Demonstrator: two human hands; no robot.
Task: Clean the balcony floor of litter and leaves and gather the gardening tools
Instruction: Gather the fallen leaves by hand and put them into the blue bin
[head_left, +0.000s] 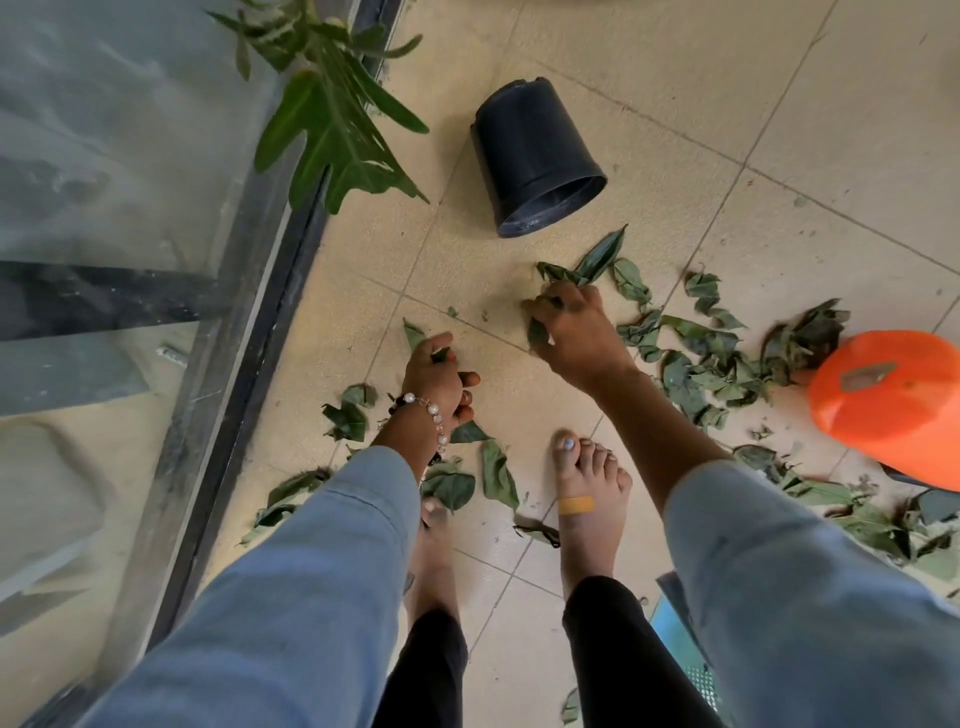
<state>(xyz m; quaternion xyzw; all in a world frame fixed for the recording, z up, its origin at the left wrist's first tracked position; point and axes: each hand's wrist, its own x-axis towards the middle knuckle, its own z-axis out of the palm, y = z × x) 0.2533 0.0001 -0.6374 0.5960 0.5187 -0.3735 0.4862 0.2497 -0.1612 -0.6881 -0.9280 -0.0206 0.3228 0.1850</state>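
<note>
**Both hands down among fallen leaves**

The left hand is closed around a few green leaves; the right hand clutches a bunch of wilted green leaves. More scattered leaves lie right and near on the beige tiled floor. A tipped black plastic pot lies beyond.

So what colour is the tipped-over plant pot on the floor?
Black: the pot shows plainly in the head view.

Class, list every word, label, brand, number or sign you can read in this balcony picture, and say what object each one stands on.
None: no readable text appears anywhere in this view.
The black plant pot lying on its side shows no label.
The orange plastic object bears only a grey slot, no lettering.
The plaster on the foot is plain.
The bead bracelet carries no letters.
</note>
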